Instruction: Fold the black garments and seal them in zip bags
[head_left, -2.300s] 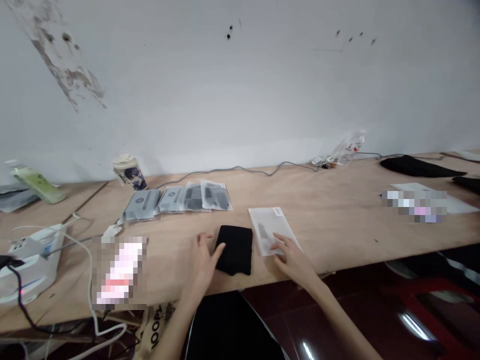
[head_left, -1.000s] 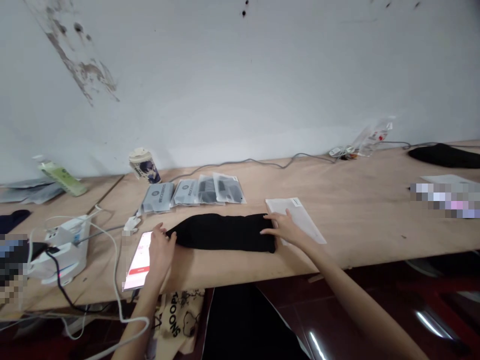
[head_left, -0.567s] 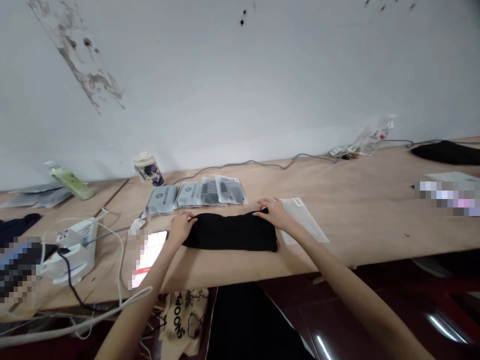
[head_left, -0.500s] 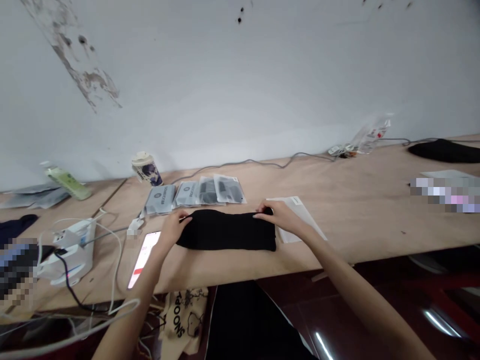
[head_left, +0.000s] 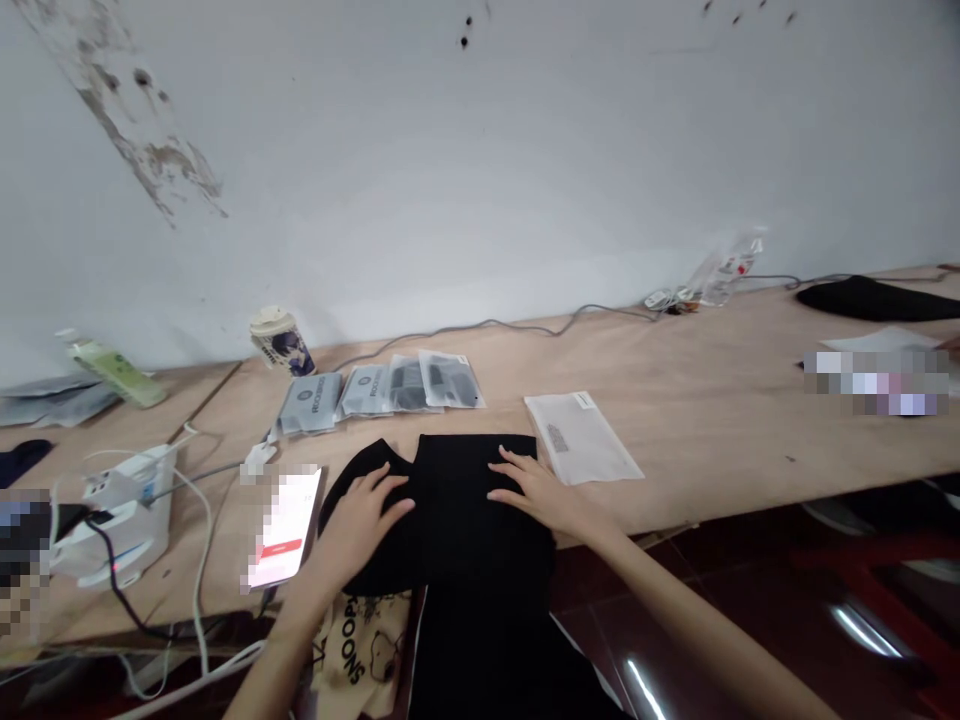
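Observation:
A black knit garment (head_left: 480, 500) lies opened out on the plywood table (head_left: 720, 420), with a sleeve-like part at its left and its lower part hanging over the front edge. My left hand (head_left: 364, 530) rests flat on its left side, and my right hand (head_left: 529, 490) lies flat on its right side, fingers spread. Neither hand grips it. Beyond my right hand is a translucent white mailer bag (head_left: 581, 437) with a dark print. A phone (head_left: 283, 530), partly blurred out, lies to the left of my left hand.
Several sealed grey packets (head_left: 375, 392) sit along the table behind the garment. Against the wall stand a paper cup (head_left: 274, 340) and a green bottle (head_left: 112, 372). A white device (head_left: 112, 525) with cables sits at left, and a black garment (head_left: 870, 298) lies far right.
The black garment, a folded strip before, is now opened out and hangs over the table's front edge. My hands have moved from its ends onto its top, lying flat.

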